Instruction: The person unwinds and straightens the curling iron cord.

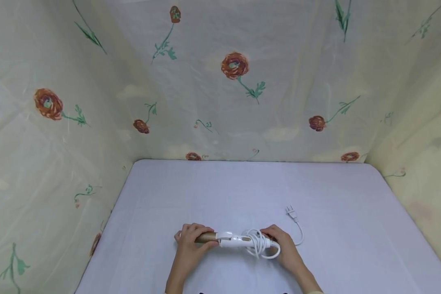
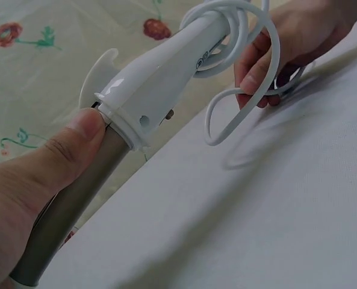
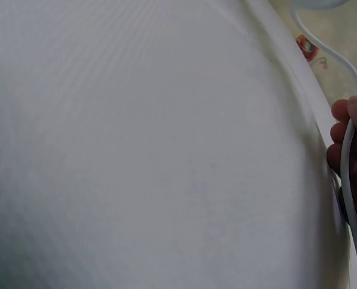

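My left hand (image 1: 190,246) grips the gold-brown barrel of a curling iron (image 1: 232,241), its thumb lying by the joint with the white handle (image 2: 166,66). The iron lies sideways between my hands, its handle pointing right. Several loops of white cord (image 1: 256,246) are wrapped around the handle's end. My right hand (image 1: 283,248) is at that end, and in the right wrist view it pinches a stretch of the cord (image 3: 345,162) between thumb and fingers. The cord's free end curves away beyond this hand to a two-pin plug (image 1: 291,212).
The plug rests on a table with a white cover (image 1: 161,196). Pale cloth with printed flowers (image 1: 191,81) hangs behind the table and along both sides. The table's far edge (image 1: 250,161) runs along the foot of the cloth.
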Tool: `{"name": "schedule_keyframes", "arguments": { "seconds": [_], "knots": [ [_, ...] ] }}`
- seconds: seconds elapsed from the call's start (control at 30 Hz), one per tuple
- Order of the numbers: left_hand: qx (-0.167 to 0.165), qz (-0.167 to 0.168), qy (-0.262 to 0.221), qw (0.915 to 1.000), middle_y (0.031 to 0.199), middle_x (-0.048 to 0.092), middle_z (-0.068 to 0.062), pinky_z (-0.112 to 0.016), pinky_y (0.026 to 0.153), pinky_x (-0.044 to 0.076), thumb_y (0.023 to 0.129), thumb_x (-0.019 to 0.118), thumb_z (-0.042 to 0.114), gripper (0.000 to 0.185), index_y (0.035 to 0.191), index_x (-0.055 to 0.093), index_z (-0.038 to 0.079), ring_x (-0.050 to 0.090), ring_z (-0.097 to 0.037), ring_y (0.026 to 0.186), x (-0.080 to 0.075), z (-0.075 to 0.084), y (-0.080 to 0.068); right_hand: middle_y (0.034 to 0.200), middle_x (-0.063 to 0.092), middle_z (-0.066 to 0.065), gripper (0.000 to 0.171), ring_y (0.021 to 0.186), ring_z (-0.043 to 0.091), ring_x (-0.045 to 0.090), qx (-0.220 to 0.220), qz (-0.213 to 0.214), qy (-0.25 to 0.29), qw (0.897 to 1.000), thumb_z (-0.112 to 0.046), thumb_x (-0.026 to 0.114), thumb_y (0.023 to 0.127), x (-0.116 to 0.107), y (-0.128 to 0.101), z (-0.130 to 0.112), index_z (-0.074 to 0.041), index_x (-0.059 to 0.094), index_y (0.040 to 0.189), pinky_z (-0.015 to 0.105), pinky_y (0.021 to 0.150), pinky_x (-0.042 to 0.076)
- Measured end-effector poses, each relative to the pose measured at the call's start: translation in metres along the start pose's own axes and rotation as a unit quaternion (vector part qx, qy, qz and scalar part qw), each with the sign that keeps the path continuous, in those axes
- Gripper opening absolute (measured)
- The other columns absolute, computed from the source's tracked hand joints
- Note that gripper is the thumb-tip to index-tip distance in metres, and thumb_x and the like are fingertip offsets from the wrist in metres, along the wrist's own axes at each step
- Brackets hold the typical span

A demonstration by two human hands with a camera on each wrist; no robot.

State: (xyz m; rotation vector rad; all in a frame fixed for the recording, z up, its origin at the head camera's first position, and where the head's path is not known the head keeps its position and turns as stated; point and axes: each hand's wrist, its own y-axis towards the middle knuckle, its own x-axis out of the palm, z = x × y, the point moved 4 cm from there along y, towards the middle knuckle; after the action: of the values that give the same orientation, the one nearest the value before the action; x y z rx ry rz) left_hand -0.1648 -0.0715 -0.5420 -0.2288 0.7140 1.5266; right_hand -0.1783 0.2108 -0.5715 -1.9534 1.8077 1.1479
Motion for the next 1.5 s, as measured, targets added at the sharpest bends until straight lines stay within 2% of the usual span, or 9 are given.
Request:
{"name": "schedule_keyframes", "arguments": {
  "seconds": [0.13,0.37,0.5,0.7,0.83,1.0,1.1,1.3,1.5],
  "knots": [
    [-0.001,0.000,-0.005,1.0000,0.099,0.062,0.020,-0.047,0.093,0.015,0.065,0.076,0.047,0.037,0.097,0.070,0.029,0.042,-0.007,0.094,0.000,0.001,0.000,0.092,0.062,-0.011,0.030,0.086,0.005,0.060,-0.005,0.018,-0.001,1.000,-0.002,0.073,0.074,0.002,-0.002,-0.003,-0.015,0.068,0.101,0.030,0.080,0.050],
    [-0.005,0.002,-0.001,1.0000,0.100,0.062,0.019,-0.046,0.094,0.015,0.065,0.077,0.045,0.035,0.097,0.070,0.031,0.042,-0.007,0.095,0.000,0.006,0.003,0.090,0.059,-0.020,0.022,0.087,0.000,0.057,0.105,-0.010,0.028,0.994,-0.018,0.072,0.081,0.008,-0.006,-0.002,-0.032,0.063,0.095,0.028,0.085,0.049],
    [-0.012,0.003,0.004,0.9999,0.099,0.062,0.019,-0.046,0.095,0.015,0.065,0.077,0.044,0.035,0.096,0.070,0.032,0.042,-0.007,0.095,0.000,0.007,0.005,0.089,0.058,-0.019,0.025,0.087,0.003,0.056,0.123,-0.013,0.003,0.992,-0.015,0.074,0.078,0.008,-0.010,-0.004,-0.030,0.063,0.094,0.031,0.084,0.048],
    [-0.016,0.010,-0.002,0.9998,0.099,0.062,0.017,-0.047,0.096,0.014,0.065,0.078,0.043,0.038,0.098,0.072,0.025,0.042,-0.008,0.097,0.000,0.009,0.007,0.088,0.064,-0.012,0.023,0.086,0.009,0.060,0.071,0.006,-0.066,0.995,-0.011,0.076,0.077,0.008,-0.017,-0.012,-0.021,0.065,0.095,0.033,0.081,0.049],
    [-0.016,0.019,0.001,0.9997,0.099,0.063,0.016,-0.046,0.095,0.014,0.066,0.078,0.043,0.036,0.098,0.071,0.027,0.043,-0.008,0.097,0.000,0.009,0.009,0.098,0.071,-0.003,0.029,0.095,0.016,0.066,0.033,0.023,-0.069,0.997,-0.007,0.076,0.075,0.009,-0.021,-0.016,-0.016,0.068,0.101,0.036,0.086,0.050],
    [-0.023,0.028,-0.001,0.9993,0.099,0.062,0.014,-0.046,0.096,0.015,0.066,0.078,0.042,0.035,0.097,0.071,0.029,0.043,-0.008,0.097,0.001,0.010,0.010,0.103,0.070,-0.001,0.029,0.096,0.016,0.065,0.007,0.030,-0.078,0.997,-0.009,0.076,0.076,0.009,-0.023,-0.018,-0.017,0.069,0.104,0.037,0.085,0.050],
    [-0.028,0.028,-0.002,0.9992,0.099,0.063,0.014,-0.046,0.096,0.015,0.066,0.077,0.044,0.036,0.098,0.071,0.028,0.043,-0.008,0.097,0.001,0.009,0.011,0.104,0.070,-0.002,0.030,0.094,0.014,0.065,0.007,0.021,-0.070,0.997,-0.010,0.075,0.078,0.009,-0.025,-0.019,-0.017,0.069,0.106,0.036,0.084,0.051],
    [-0.030,0.026,0.007,0.9992,0.099,0.063,0.013,-0.049,0.095,0.016,0.065,0.077,0.045,0.037,0.097,0.071,0.028,0.044,-0.010,0.097,0.003,0.008,0.012,0.099,0.068,-0.012,0.024,0.092,0.005,0.062,0.063,-0.020,-0.053,0.996,-0.014,0.074,0.080,0.011,-0.031,-0.020,-0.021,0.070,0.102,0.035,0.086,0.049],
    [-0.038,0.027,0.014,0.9988,0.100,0.063,0.012,-0.050,0.098,0.014,0.066,0.078,0.044,0.037,0.098,0.071,0.027,0.043,-0.010,0.098,0.004,0.007,0.012,0.090,0.062,-0.021,0.020,0.084,-0.002,0.056,0.021,-0.022,-0.054,0.998,-0.012,0.075,0.078,0.010,-0.039,-0.031,-0.024,0.069,0.092,0.028,0.078,0.047]
  ]
}}
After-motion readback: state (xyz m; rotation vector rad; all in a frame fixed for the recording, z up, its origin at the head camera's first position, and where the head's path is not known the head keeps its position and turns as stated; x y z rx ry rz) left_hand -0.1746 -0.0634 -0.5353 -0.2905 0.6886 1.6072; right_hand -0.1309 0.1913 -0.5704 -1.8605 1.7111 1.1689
